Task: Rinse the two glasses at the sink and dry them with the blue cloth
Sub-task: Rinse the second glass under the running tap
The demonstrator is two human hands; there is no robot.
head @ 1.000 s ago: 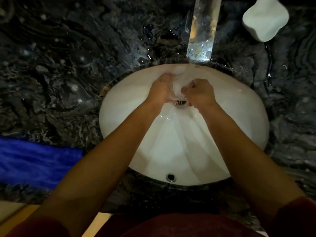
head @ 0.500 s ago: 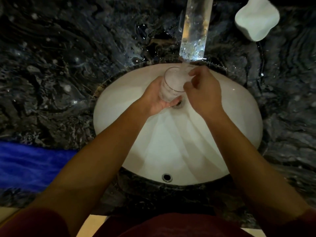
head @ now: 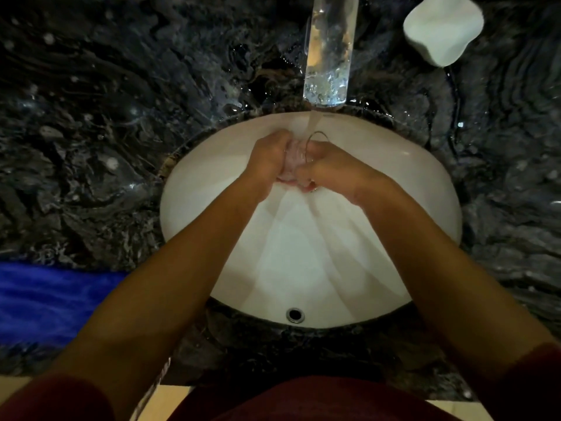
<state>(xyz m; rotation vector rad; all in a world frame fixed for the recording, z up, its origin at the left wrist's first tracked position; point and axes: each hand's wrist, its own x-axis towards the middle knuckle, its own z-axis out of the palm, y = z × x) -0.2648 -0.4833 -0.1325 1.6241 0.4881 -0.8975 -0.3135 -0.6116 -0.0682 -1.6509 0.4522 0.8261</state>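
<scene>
A clear drinking glass (head: 296, 158) is held between both hands over the white sink basin (head: 425, 189), under water running from the chrome tap (head: 329, 53). The glass lies tilted, its rim toward the right. My left hand (head: 267, 161) wraps its body. My right hand (head: 331, 168) grips at the rim side, fingers partly hidden by the glass. The blue cloth (head: 45, 302) lies flat on the dark marble counter at the left edge. I see only one glass.
A white soap dish or holder (head: 441, 27) stands at the back right of the counter. The dark marble counter (head: 106, 117) surrounds the basin and is wet near the tap. An overflow hole (head: 294, 315) sits in the basin's near wall.
The glass was held upright under the stream half a second ago; it is now lower and tilted on its side, with both hands closed around it.
</scene>
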